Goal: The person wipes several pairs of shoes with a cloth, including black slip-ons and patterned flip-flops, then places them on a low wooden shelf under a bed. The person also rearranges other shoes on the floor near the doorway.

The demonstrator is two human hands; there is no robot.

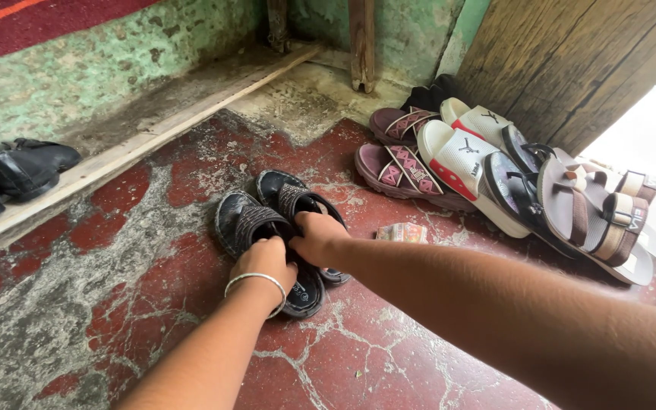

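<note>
On the cracked red floor (pixel 191 175), both hands' grips, left (pixel 266 260) and right (pixel 317 231), clasp the two black sandals (pixel 256 216) beneath them.

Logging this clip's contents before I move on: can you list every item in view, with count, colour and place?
Dark slip-on sandals: two, black with patterned straps, side by side on the floor at centre, under both hands.
Maroon sandals: two, pink-patterned straps, right of centre.
White sandals: two, red trim, beside the maroon pair.
Brown-strapped sandals: at least two, tan and brown, far right, overlapping.
Black shoes: two, past the wooden plank at the left edge.
Small packet: one, pinkish, on the floor near the right hand.
Floor: cracked red and grey cement.
Bangle: one, silver, left wrist.
Left hand: on the left sandal.
Right hand: on the right sandal.
</note>
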